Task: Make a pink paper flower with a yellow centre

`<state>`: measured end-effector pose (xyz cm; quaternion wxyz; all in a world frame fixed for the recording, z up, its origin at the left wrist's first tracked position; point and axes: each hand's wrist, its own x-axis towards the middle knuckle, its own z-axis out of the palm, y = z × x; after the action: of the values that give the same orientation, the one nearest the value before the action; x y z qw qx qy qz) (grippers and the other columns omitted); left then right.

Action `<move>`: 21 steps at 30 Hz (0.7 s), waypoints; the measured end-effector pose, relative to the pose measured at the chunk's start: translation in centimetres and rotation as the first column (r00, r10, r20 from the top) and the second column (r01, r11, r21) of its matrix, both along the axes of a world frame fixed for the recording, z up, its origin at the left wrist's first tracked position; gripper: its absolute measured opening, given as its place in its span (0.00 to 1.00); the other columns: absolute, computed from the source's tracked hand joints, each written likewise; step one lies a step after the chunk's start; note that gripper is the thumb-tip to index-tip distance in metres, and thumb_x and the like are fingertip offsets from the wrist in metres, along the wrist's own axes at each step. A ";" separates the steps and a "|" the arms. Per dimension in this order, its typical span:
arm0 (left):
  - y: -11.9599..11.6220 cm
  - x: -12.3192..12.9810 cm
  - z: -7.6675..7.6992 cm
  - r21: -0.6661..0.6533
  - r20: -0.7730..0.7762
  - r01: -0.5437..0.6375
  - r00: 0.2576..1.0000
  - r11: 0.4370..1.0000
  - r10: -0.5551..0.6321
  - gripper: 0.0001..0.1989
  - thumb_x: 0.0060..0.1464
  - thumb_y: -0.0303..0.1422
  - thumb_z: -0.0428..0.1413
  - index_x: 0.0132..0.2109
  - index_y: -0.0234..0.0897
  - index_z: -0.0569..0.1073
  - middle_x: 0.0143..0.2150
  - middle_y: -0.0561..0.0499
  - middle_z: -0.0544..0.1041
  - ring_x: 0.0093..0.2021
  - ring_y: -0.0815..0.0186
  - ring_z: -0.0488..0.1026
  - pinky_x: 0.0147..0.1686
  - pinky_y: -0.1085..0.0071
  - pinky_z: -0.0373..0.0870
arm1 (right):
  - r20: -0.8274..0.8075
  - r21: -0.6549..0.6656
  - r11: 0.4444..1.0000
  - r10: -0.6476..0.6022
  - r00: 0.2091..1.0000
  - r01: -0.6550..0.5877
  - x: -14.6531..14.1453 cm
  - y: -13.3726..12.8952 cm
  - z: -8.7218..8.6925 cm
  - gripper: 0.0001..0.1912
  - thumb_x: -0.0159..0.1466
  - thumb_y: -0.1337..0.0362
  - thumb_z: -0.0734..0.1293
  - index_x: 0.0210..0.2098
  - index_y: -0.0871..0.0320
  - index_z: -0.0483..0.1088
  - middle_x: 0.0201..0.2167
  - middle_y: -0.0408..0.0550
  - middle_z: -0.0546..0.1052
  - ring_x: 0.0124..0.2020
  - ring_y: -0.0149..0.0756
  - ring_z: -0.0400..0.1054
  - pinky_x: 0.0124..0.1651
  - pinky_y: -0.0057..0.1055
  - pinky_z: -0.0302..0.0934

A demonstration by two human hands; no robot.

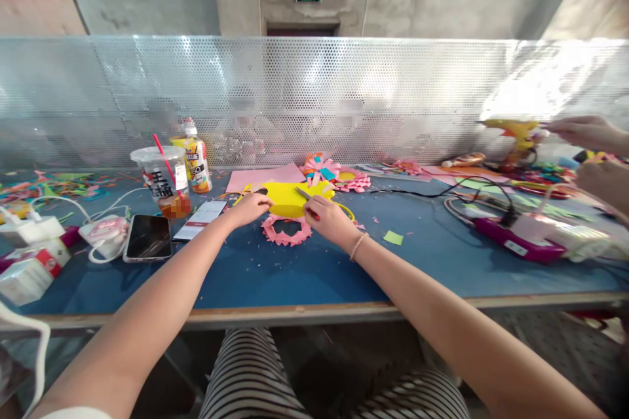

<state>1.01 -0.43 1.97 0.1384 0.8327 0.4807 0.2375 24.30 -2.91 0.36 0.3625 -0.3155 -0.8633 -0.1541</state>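
Note:
My left hand (250,208) is closed at the left edge of a bright yellow sheet (285,199), apparently paper, with a notched right end. A pair of scissors (303,194) is gripped in my right hand (330,217); its grey blades point up and left over the yellow sheet, and its handles are mostly hidden by my fingers. Just below the sheet, a pink ring of folded, pointed paper (286,232) lies on the blue table (304,281). Behind the sheet are a flat pink paper (263,178) and pink paper flowers (322,170).
To the left stand a drink cup (156,177), a bottle (199,160), and two phones (148,237). A purple power strip (521,240) with cables lies right. A perforated metal screen (304,98) rises behind. Another person's hand (590,133) is near a yellow glue gun (515,131).

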 end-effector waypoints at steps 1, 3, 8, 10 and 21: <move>0.2 -0.1 -0.2 -0.008 -0.043 -0.026 0.999 1.000 0.025 0.14 0.47 0.30 0.47 0.38 0.33 0.75 0.40 0.47 0.77 0.41 0.63 0.72 0.42 0.70 0.65 | -0.019 -0.014 1.000 -0.004 1.000 0.004 0.0 0.0 0.0 0.07 0.58 0.71 0.58 0.29 0.60 0.66 0.29 0.48 0.70 0.32 0.32 0.65 0.38 0.28 0.61; 0.5 -0.4 -0.5 -0.044 -0.091 -0.042 0.995 0.998 0.038 0.13 0.45 0.29 0.48 0.35 0.34 0.75 0.37 0.48 0.78 0.37 0.64 0.73 0.38 0.71 0.65 | -0.033 -0.033 0.999 -0.004 0.999 0.003 0.1 0.0 0.0 0.07 0.58 0.72 0.58 0.29 0.59 0.67 0.30 0.48 0.70 0.32 0.31 0.65 0.38 0.27 0.61; 0.6 -0.7 -0.8 -0.145 -0.078 0.055 0.995 0.988 -0.066 0.13 0.43 0.27 0.49 0.35 0.33 0.75 0.36 0.48 0.78 0.36 0.66 0.73 0.36 0.74 0.66 | 0.107 -0.004 0.999 0.040 0.993 -0.040 0.4 0.0 0.0 0.11 0.63 0.67 0.55 0.32 0.60 0.68 0.31 0.50 0.70 0.35 0.33 0.65 0.40 0.28 0.60; 0.5 -0.6 -0.8 -0.157 -0.081 0.082 0.992 0.984 -0.096 0.13 0.44 0.27 0.49 0.36 0.34 0.76 0.36 0.49 0.78 0.35 0.66 0.73 0.37 0.74 0.66 | 0.198 0.012 0.999 0.040 0.979 -0.043 0.4 -0.1 0.1 0.13 0.64 0.66 0.53 0.32 0.60 0.68 0.32 0.51 0.70 0.37 0.34 0.64 0.41 0.30 0.59; 1.5 -0.8 -1.8 -0.153 -0.053 0.079 0.995 0.985 -0.088 0.16 0.39 0.25 0.52 0.38 0.30 0.75 0.35 0.45 0.78 0.34 0.65 0.73 0.36 0.72 0.67 | 0.473 0.030 0.992 0.092 0.876 -0.120 0.7 -0.3 -0.1 0.14 0.65 0.66 0.51 0.40 0.61 0.67 0.32 0.52 0.68 0.36 0.34 0.62 0.42 0.32 0.56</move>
<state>0.18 1.04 0.20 0.1966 0.8458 0.4660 0.1696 24.95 -3.24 0.23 0.1590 -0.2102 -0.9366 -0.2311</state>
